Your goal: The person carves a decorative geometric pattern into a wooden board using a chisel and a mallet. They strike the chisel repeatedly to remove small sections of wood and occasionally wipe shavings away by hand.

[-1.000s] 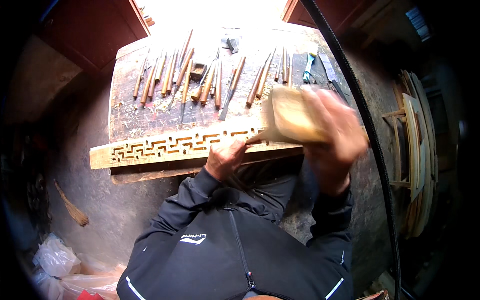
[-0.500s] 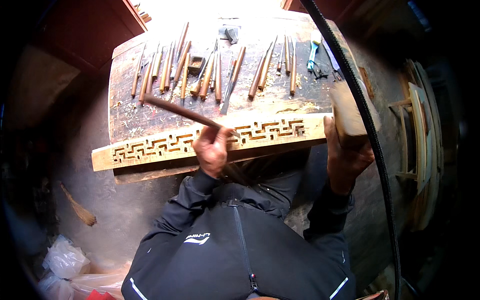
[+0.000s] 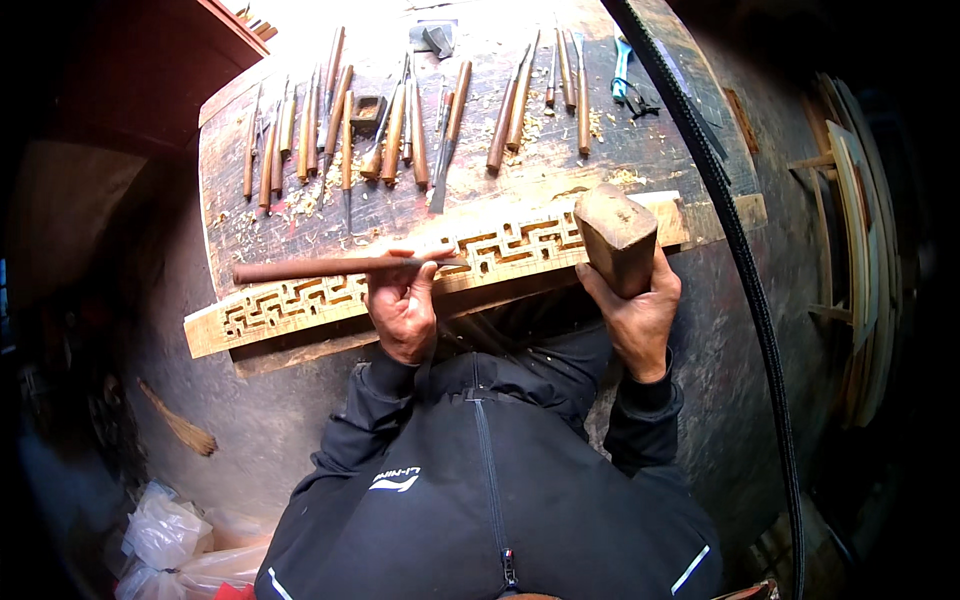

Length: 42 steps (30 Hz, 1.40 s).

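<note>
In my head view, my left hand (image 3: 403, 318) is turned palm up, pinching a chisel (image 3: 310, 270) between thumb and fingers near its blade. The handle runs out to my left and the tip points right, over the slots of the carved board (image 3: 500, 268). I cannot tell whether the tip touches the wood. Holding it so near the blade probably gives me finer control of the tip, while the grip looks light enough to let the handle turn.

My right hand (image 3: 640, 310) is wrapped around the lower part of a wooden block (image 3: 615, 235), thumb on its left side, with the broad end up and away from me. That hold likely leaves the heavy part free of my fingers. The block is in front of the board's right part; whether they touch I cannot tell.

The board lies along the near edge of the bench (image 3: 240, 230), its left end jutting past the corner, presumably so the slots sit close to my lap, within reach of both hands. Beyond it, the other chisels (image 3: 455, 115) lie side by side with their handles mostly toward me, which should make each easy to pick up. A small box (image 3: 369, 112) sits among them, and shavings (image 3: 300, 205) are scattered around.
</note>
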Tool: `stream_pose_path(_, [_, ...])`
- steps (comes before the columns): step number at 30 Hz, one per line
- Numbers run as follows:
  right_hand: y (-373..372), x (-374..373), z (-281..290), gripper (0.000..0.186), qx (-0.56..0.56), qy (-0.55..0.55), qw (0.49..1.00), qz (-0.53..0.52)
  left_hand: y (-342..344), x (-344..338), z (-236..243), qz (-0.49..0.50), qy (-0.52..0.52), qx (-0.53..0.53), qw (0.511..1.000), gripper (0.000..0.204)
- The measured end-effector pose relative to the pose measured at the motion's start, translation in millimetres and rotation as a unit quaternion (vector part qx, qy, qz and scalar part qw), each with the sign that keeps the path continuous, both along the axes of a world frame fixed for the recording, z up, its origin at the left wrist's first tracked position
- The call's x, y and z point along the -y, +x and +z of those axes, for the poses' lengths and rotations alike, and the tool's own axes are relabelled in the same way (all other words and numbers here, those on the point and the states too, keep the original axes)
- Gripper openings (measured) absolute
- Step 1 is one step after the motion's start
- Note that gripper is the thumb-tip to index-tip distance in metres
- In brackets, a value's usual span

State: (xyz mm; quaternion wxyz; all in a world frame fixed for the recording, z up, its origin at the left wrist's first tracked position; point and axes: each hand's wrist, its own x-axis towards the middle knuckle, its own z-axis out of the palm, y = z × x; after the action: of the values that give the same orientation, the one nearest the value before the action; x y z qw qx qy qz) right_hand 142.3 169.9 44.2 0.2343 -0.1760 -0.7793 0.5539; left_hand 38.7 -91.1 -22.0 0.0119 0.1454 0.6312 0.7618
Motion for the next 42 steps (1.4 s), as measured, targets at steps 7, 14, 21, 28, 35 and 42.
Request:
stream_pose_path(7, [1.4, -0.9, -6.4, 0.058, 0.007, -0.023, 1.0, -0.007, 9.3, 4.8, -14.1, 0.019, -0.116, -0.138, 0.984, 0.016])
stream_pose_path(14, [5.9, -3.6, -4.3, 0.056, -0.006, -0.019, 0.999, -0.041, 12.4, -7.8, 13.8, 0.038, -0.199, -0.104, 0.974, 0.017])
stream_pose_path(21, [11.1, -5.1, 11.6, 0.052, 0.059, -0.031, 0.991, -0.115, 15.1, -49.3, 9.7, -0.066, -0.046, -0.153, 0.985, 0.051])
stream_pose_path(28, [36.6, -12.5, 17.6, 0.043, 0.125, 0.009, 0.982, -0.143, 19.4, -78.3, 42.6, -0.139, -0.133, -0.324, 0.926, 0.045])
stream_pose_path(35, [51.7, -14.5, 9.4, 0.045, 0.14, 0.074, 0.982, -0.104, 26.0, -85.7, 20.8, -0.074, -0.035, -0.293, 0.952, 0.042])
stream_pose_path(42, [53.5, -11.8, 12.9, 0.051, 0.122, 0.057, 0.988, -0.075, 20.6, -94.2, 31.4, -0.105, 0.021, -0.269, 0.957, 0.046])
